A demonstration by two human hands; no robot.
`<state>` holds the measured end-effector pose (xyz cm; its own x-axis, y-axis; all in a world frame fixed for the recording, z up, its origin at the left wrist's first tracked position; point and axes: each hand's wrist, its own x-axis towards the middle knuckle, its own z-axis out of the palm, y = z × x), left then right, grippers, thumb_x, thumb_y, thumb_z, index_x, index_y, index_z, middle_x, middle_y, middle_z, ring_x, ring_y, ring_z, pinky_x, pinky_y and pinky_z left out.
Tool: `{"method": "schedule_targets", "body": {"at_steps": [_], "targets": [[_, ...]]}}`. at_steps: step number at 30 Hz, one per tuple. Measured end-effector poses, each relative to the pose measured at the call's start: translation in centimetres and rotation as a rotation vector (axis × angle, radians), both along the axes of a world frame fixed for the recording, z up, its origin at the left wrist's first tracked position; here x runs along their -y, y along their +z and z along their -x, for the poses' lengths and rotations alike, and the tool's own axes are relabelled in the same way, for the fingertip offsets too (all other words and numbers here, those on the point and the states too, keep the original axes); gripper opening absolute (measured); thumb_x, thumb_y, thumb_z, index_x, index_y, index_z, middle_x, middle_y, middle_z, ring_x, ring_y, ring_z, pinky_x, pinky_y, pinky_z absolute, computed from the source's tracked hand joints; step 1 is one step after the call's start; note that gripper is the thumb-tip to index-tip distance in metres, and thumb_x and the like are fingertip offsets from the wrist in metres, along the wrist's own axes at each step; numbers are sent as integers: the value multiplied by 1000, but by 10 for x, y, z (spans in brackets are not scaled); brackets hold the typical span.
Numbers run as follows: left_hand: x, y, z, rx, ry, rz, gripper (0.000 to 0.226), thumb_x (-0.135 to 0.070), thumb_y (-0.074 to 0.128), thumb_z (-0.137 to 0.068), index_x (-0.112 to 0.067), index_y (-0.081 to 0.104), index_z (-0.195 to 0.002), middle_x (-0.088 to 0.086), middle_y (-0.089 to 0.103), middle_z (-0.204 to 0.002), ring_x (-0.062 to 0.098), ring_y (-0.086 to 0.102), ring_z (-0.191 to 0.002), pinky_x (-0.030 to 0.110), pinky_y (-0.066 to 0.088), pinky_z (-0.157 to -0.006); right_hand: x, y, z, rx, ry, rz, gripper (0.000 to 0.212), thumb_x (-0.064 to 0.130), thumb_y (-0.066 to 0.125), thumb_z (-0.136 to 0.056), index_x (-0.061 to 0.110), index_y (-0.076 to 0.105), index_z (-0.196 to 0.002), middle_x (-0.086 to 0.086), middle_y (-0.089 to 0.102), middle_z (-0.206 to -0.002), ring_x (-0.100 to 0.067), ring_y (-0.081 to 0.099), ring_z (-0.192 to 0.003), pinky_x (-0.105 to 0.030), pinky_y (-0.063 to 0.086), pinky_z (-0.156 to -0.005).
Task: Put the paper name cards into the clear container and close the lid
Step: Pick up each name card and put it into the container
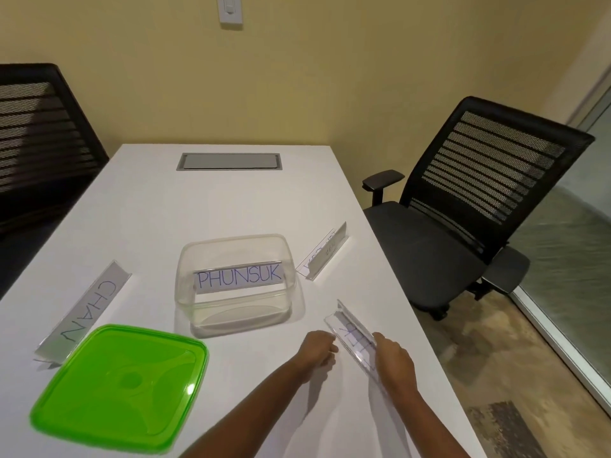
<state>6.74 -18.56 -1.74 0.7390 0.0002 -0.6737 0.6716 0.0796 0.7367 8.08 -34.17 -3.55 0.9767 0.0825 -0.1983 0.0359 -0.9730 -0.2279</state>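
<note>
Near table point(158, 206) right edge: right hand point(393, 360) gripped clear card holder point(352, 337); left hand point(315, 350) loosely curled beside it, empty. PHUNSUK card point(239, 278) inside clear container point(185, 259); green lid point(120, 386) near front-left corner.

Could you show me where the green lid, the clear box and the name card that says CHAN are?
green lid point(122, 388), head view, on its middle.
clear box point(185, 259), head view, on its left rim.
CHAN name card point(87, 312), head view, on its lettered face.
</note>
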Motion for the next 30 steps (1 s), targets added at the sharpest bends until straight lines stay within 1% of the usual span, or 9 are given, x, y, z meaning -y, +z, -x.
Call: {"method": "schedule_targets", "body": {"at_steps": [5, 9, 12, 17, 19, 22, 24, 26, 30], "targets": [[-24, 9, -4, 6, 197, 157, 36, -33, 27, -102, -6, 47, -91, 12, 55, -77, 21, 53, -65, 30, 46, -63, 7, 6, 6, 162, 120, -59, 43, 22, 49, -95, 20, 44, -137, 0, 56, -137, -16, 59, -120, -24, 46, -99], [-37, 19, -6, 51, 267, 232, 39, -35, 25, -102, 0, 43, -108, 16, 59, -81, 24, 62, -66, 26, 57, -52, 10, 18, 9, 384, 315, -46, 59, 6, 93, -44, 10, 74, -100, -13, 78, -94, -26, 76, -81, -33, 62, -65], [-40, 28, -5, 59, 292, 270, 27, -22, 35, -102, 2, 46, -107, 20, 60, -87, 17, 68, -41, 20, 56, -42, 4, 26, 11, 512, 410, 13, 63, 5, 96, -29, 10, 79, -89, -11, 79, -87, -25, 76, -76, -34, 62, -60], [-47, 34, -3, 74, 336, 156, 24, 9, 43, -92, 1, 50, -71, 14, 49, -79, 21, 62, -51, 17, 54, -37, -5, 27, 12, 540, 444, -71, 56, -1, 93, -41, 11, 78, -93, -11, 78, -96, -26, 75, -85, -37, 60, -67], [-51, 38, -3, 100, 337, 118, 28, 10, 43, -91, -2, 47, -66, 12, 45, -81, 20, 53, -61, 16, 55, -38, -8, 32, 12, 579, 454, -102, 18, 10, 74, -77, 10, 77, -95, -11, 77, -99, -27, 75, -89, -41, 60, -71], [-59, 43, -3, 129, 317, 79, 18, 7, 44, -93, 1, 57, -83, 13, 51, -84, 18, 53, -63, 15, 55, -40, -7, 44, 12, 461, 387, -153, 71, 53, 18, -95, 10, 74, -104, -10, 72, -114, -28, 68, -107, -46, 54, -87], [-64, 46, -4, 160, 318, 56, 21, 7, 44, -94, 6, 57, -110, 15, 54, -90, 19, 54, -63, 14, 56, -42, -6, 44, 9, 423, 258, -290, 74, 61, 20, -90, 10, 64, -121, -11, 60, -132, -29, 52, -128, -49, 37, -108], [-70, 47, -5, 188, 328, 43, 29, 6, 43, -94, 10, 53, -121, 13, 56, -86, 19, 55, -64, 15, 56, -44, -3, 44, 5, 368, 97, -418, 52, 45, 40, -93, 12, 53, -132, -10, 48, -144, -27, 39, -138, -46, 28, -115], [-79, 51, -6, 215, 356, 41, 33, 4, 43, -94, 10, 50, -126, 17, 57, -99, 20, 58, -67, 16, 57, -47, -5, 51, -7, 326, -255, -711, 42, 23, 49, -95, 9, 47, -134, -16, 46, -135, -27, 50, -119, -39, 48, -95]]}}
